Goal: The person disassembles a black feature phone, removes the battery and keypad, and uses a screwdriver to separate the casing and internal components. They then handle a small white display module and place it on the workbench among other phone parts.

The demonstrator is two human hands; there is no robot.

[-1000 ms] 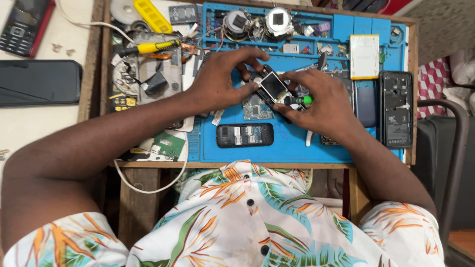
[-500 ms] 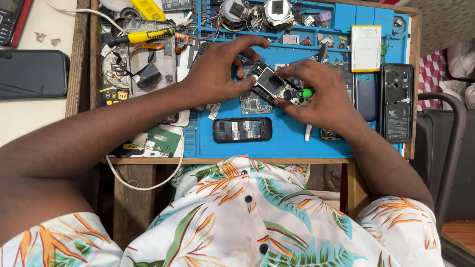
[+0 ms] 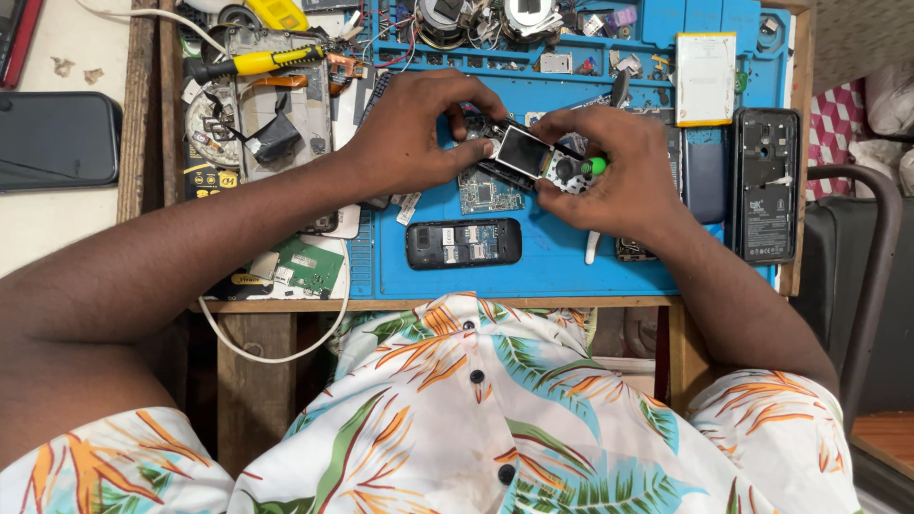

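Small phone (image 3: 535, 160), opened up with its screen and keypad showing, sits pinched between both hands just above the blue mat (image 3: 571, 262). Left hand (image 3: 409, 133) grips its screen end with fingertips; right hand (image 3: 619, 167) clasps the keypad end. A black phone shell (image 3: 464, 243) lies nearer the person, a yellow screwdriver (image 3: 252, 63) far left

One head-worn camera looks steeply down, fairly near, over the blue work mat (image 3: 571, 266).
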